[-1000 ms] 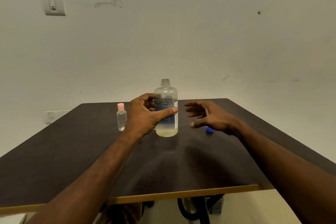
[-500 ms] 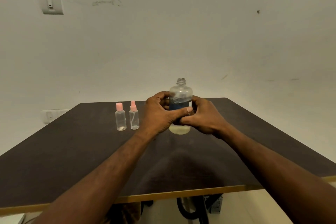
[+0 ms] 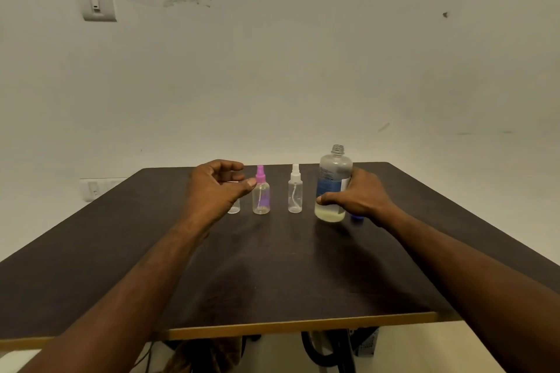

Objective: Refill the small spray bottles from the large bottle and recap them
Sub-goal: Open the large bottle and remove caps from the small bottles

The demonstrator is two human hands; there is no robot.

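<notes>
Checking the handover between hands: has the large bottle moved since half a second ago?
Yes. The large bottle went right along the table, away from the pink spray bottle; only the right hand grips it.

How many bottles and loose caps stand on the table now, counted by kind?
Small bottles with pink tops: 1, the pink-topped spray bottle
Small bottles with white tops: 1, the white-topped spray bottle
Small bottles mostly hidden behind the left hand: 1, the hidden small bottle, top not visible
Large bottles: 1, the uncapped large bottle, held by the right hand
Loose blue caps: 1, the blue cap
Total: 5
</notes>
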